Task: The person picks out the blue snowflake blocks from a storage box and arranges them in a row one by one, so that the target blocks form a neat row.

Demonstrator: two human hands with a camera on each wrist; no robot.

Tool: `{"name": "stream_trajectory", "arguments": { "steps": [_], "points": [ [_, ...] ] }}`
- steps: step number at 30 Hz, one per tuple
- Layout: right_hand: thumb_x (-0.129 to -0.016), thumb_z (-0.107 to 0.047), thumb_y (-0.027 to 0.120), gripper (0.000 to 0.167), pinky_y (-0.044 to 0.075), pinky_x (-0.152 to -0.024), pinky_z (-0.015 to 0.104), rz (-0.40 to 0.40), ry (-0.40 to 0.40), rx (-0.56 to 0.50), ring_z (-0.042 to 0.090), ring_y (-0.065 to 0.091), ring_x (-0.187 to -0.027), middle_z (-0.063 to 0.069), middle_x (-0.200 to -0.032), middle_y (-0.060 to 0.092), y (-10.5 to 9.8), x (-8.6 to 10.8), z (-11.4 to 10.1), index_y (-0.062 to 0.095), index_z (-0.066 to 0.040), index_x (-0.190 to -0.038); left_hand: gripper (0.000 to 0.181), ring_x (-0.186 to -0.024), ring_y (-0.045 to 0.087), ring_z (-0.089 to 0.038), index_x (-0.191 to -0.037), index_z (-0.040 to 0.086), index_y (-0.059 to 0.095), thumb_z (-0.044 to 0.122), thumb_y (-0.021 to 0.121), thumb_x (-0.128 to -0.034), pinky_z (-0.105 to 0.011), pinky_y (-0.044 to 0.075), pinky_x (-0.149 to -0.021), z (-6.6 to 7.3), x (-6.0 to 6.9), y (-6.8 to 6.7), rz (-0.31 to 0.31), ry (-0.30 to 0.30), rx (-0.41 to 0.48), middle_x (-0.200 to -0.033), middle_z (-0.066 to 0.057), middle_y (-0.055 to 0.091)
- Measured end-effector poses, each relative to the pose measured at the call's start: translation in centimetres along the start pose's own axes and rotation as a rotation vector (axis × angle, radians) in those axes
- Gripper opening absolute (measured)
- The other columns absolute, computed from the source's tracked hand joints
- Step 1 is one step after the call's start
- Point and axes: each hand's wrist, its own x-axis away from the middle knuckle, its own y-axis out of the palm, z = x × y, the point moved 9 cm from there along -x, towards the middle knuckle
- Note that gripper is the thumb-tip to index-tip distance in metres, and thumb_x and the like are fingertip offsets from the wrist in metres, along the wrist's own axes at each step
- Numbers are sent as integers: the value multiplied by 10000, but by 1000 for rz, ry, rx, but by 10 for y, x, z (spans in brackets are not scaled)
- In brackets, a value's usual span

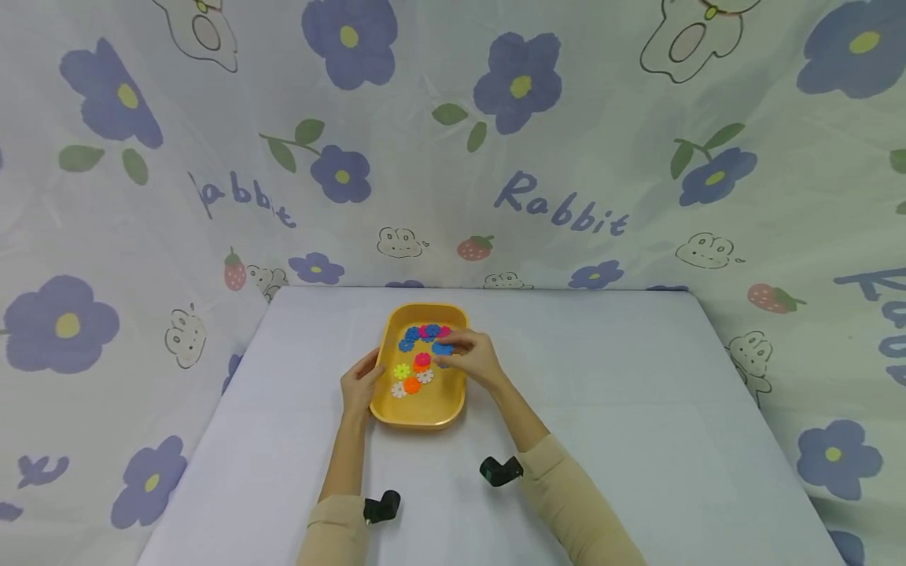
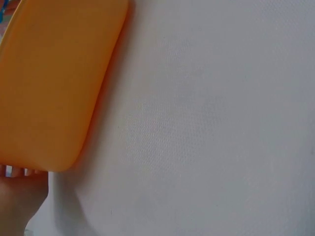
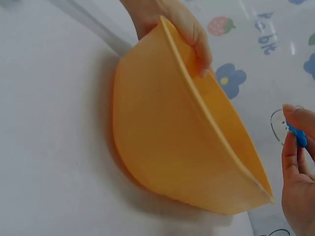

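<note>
A yellow plastic tub [image 1: 446, 405] stands on the white table with small toothed plastic discs in it. Blue discs [image 1: 406, 345] and pink ones are grouped at its far end. Nearer lie a pink disc [image 1: 422, 359], a yellow-green disc [image 1: 401, 371], orange discs [image 1: 412, 385] and white discs [image 1: 399, 390]. My left hand [image 1: 359, 385] grips the tub's left rim, its thumb over the inside. Over the right side of the tub, my right hand [image 1: 476, 358] pinches a blue disc [image 3: 298, 136] between thumb and fingers, clearest in the right wrist view.
The white tabletop [image 1: 602, 377] extends around the tub on both sides. Behind it and at the sides hangs a flower-and-rabbit patterned cloth [image 1: 425, 196]. A small black camera mount [image 1: 501, 471] sits on the right sleeve, another [image 1: 382, 506] on the left.
</note>
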Motion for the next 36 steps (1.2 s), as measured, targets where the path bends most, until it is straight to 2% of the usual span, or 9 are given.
{"name": "stream_trajectory", "arguments": {
  "steps": [3, 6, 10, 14, 22, 27, 30, 36],
  "points": [
    [-767, 43, 726, 321, 523, -886, 301, 55, 24, -2, 460, 549, -1022, 302, -1112, 572, -7, 3, 6, 631, 158, -1051, 428, -1120, 532, -152, -1292, 15, 560, 7, 602, -866, -104, 477, -838, -1, 0, -1, 4, -4, 6, -1332, -181, 528],
    [-772, 24, 732, 342, 530, -839, 225, 103, 59, -2, 423, 582, -1034, 294, -1132, 597, -15, 5, 14, 632, 138, -1078, 429, -1091, 538, -127, -1291, 16, 561, 9, 605, -864, -105, 477, -839, -2, -1, -2, 5, -10, 12, -1331, -181, 528],
    [-781, 25, 726, 383, 537, -823, 245, 146, 87, -26, 383, 611, -1039, 310, -1158, 592, -28, 5, 26, 603, 152, -1121, 434, -1083, 537, -116, -1294, 21, 560, 11, 607, -863, -105, 476, -844, -3, -1, -3, 6, -19, 13, -1334, -176, 526],
    [-762, 32, 741, 381, 538, -824, 252, 210, 75, -59, 357, 624, -1029, 287, -1144, 610, -45, 4, 42, 619, 131, -1109, 436, -1095, 532, -122, -1297, 25, 558, 12, 606, -864, -110, 478, -848, -3, -1, -2, 1, -22, 17, -1336, -171, 525],
    [-742, -34, 781, 352, 536, -785, 185, 334, 53, 60, 310, 639, -956, 180, -1099, 671, -82, 7, 69, 689, 22, -1077, 434, -1106, 531, -142, -1299, 17, 553, 10, 602, -868, -108, 480, -838, -3, -2, 0, -2, -27, 19, -1337, -168, 525],
    [-726, -14, 787, 338, 520, -758, 150, 386, 55, 109, 335, 632, -943, 193, -1070, 677, -99, 8, 79, 696, 38, -1047, 428, -1119, 530, -165, -1294, 16, 558, 7, 600, -868, -103, 482, -827, -2, -1, -1, 3, -18, 20, -1334, -177, 526],
    [-726, -9, 784, 334, 527, -771, 176, 398, 46, 150, 331, 628, -959, 186, -1071, 678, -105, 8, 83, 692, 51, -1042, 428, -1128, 526, -178, -1297, 15, 554, 5, 596, -872, -106, 483, -828, -2, -1, 0, -3, -21, 33, -1336, -184, 520],
    [-743, -52, 778, 352, 527, -878, 346, 416, 32, 229, 313, 610, -1033, 161, -1114, 668, -109, 8, 91, 684, 34, -1071, 431, -1139, 523, -179, -1300, 15, 552, 7, 600, -872, -120, 483, -849, -2, 0, 0, -10, -22, 48, -1338, -182, 516]
  ]
}}
